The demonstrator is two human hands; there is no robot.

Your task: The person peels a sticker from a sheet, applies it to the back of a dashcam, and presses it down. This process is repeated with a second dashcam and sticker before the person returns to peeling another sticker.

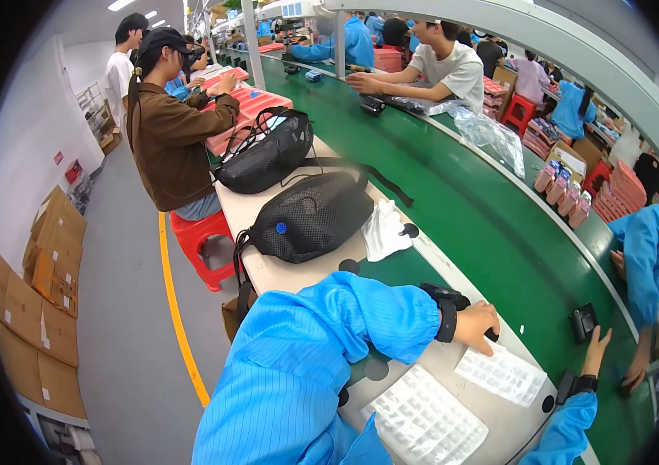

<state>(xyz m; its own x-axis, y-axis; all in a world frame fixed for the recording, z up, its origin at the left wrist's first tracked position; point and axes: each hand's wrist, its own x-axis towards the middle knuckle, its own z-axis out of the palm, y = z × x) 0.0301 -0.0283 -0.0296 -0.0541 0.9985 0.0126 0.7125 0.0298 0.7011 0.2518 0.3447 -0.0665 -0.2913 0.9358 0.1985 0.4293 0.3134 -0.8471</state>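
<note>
Head view, from the left: what comes first?

– A mesh bag (318, 221) on the table (445, 361), then a white cloth (382, 231), then the large sheet (426, 417), white and gridded.

And the left hand (476, 325)?

– Its fingers curl down by the top edge of the small sheet (502, 373). Something dark shows under them; I can't tell whether they grip it.

Where is the case?

– Further right: the black case (583, 322) sits on the green belt (500, 263), just by the fingertips of the right hand (595, 353). Those fingers are apart, not wrapped round it. Whether the tips touch, I can't tell.

So which step is this?

– A reach for the case, I'd judge, with the left hand occupied at the sheet.

And the next move?

– It would call for the right fingers to close on the case's near side and lift it clear, minding the co-worker's hand (638, 370) at far right.
</note>
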